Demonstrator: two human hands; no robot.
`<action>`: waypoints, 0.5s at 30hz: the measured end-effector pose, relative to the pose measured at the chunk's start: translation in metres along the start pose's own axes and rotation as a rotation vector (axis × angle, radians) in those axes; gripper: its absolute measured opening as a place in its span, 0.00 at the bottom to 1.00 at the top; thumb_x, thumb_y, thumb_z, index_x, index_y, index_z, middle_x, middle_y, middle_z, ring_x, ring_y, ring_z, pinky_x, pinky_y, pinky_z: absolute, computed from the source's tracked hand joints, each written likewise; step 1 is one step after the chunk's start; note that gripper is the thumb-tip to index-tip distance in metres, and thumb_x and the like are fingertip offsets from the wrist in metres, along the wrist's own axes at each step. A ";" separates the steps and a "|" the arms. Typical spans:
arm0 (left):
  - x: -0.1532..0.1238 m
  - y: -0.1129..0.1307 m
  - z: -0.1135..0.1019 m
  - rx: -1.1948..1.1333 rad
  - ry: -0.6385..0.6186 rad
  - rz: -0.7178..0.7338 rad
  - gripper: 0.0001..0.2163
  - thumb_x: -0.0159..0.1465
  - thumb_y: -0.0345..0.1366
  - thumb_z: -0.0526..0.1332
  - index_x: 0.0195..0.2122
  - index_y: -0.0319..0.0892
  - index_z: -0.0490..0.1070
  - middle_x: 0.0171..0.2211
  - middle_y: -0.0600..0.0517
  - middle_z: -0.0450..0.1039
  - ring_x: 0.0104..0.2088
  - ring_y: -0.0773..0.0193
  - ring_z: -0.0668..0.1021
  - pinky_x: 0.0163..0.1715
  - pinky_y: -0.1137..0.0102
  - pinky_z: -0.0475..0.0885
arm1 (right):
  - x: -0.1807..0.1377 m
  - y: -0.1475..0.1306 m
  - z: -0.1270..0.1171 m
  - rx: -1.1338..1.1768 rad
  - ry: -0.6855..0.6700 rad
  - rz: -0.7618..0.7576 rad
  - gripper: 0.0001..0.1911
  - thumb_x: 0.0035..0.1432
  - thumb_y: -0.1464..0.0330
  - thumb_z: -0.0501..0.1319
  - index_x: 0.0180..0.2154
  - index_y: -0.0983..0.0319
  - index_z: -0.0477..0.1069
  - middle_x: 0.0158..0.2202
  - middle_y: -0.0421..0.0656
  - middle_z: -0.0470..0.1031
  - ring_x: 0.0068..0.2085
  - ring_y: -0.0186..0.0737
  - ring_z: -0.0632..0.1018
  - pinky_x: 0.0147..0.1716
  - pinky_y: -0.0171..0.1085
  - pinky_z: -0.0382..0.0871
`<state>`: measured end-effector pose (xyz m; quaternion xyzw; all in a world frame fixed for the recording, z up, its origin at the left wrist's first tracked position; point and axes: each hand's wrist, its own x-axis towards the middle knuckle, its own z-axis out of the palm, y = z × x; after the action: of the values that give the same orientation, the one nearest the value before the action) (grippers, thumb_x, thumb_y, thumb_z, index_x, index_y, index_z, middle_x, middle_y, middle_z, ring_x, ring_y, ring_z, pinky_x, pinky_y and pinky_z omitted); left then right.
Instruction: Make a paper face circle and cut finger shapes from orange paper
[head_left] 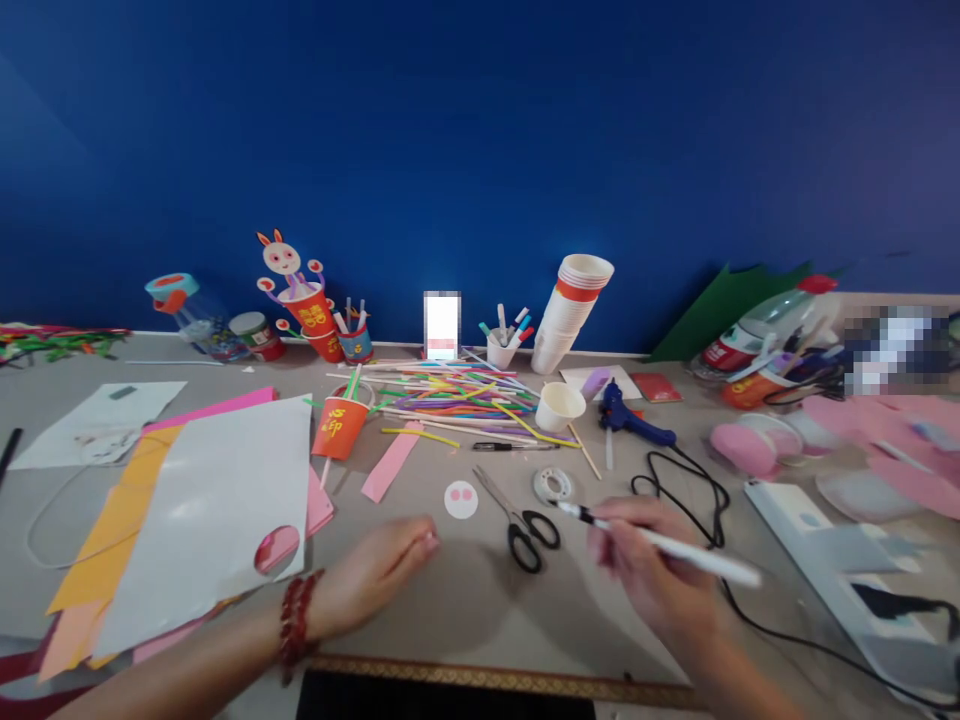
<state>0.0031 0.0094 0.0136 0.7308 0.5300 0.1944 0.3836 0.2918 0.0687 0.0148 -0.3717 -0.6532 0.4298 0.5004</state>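
My right hand [645,560] is closed around a white marker [697,558], whose dark tip points left, near a roll of tape [553,485]. Over the table left of centre, my left hand [379,570] has its fingers curled together; what is in them, if anything, is hidden. Between the hands lie black-handled scissors [521,530], blades pointing away from me. A small white paper disc [460,499] with two pink spots rests just beyond my left hand.
Paper sheets [217,500] pile up at left beside an orange cup [342,428]. Coloured sticks [457,395] lie in the middle, with a white cup [559,407] and a blue glue gun [630,415] to their right. A power strip [817,570] and black cord [720,500] occupy the right.
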 end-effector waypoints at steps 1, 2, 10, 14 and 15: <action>0.006 -0.007 -0.007 0.171 0.092 -0.006 0.16 0.71 0.44 0.45 0.30 0.43 0.61 0.29 0.52 0.67 0.31 0.62 0.70 0.33 0.68 0.66 | 0.002 0.004 0.000 -0.193 -0.134 -0.075 0.09 0.65 0.63 0.56 0.42 0.55 0.74 0.26 0.42 0.77 0.23 0.39 0.75 0.23 0.37 0.71; 0.015 -0.014 -0.013 0.313 0.145 0.044 0.13 0.71 0.42 0.47 0.33 0.43 0.64 0.33 0.50 0.69 0.35 0.59 0.71 0.37 0.66 0.66 | 0.004 0.009 0.002 -0.370 -0.266 -0.166 0.12 0.65 0.65 0.55 0.47 0.54 0.74 0.30 0.43 0.79 0.28 0.41 0.78 0.29 0.39 0.74; 0.084 -0.041 -0.022 0.800 0.284 0.217 0.08 0.67 0.40 0.57 0.41 0.44 0.72 0.39 0.46 0.69 0.45 0.52 0.69 0.46 0.58 0.65 | -0.008 0.039 0.023 -1.041 -0.639 -0.422 0.18 0.61 0.75 0.59 0.53 0.58 0.70 0.48 0.49 0.76 0.49 0.50 0.75 0.47 0.49 0.72; 0.088 -0.044 -0.020 0.762 0.299 0.233 0.10 0.68 0.39 0.55 0.44 0.42 0.71 0.41 0.45 0.69 0.45 0.53 0.69 0.46 0.58 0.66 | -0.005 0.042 0.007 -1.082 -0.623 -0.442 0.20 0.61 0.78 0.56 0.53 0.58 0.70 0.49 0.50 0.75 0.50 0.49 0.74 0.49 0.48 0.71; 0.085 -0.043 -0.020 0.739 0.291 0.256 0.10 0.68 0.40 0.55 0.45 0.42 0.71 0.42 0.45 0.69 0.46 0.54 0.70 0.47 0.58 0.65 | -0.003 0.043 0.003 -1.086 -0.618 -0.449 0.21 0.60 0.78 0.56 0.53 0.58 0.70 0.49 0.51 0.75 0.51 0.49 0.74 0.49 0.48 0.71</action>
<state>-0.0069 0.1010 -0.0177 0.8441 0.5178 0.1386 -0.0105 0.2916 0.0801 -0.0266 -0.2856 -0.9520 0.0113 0.1091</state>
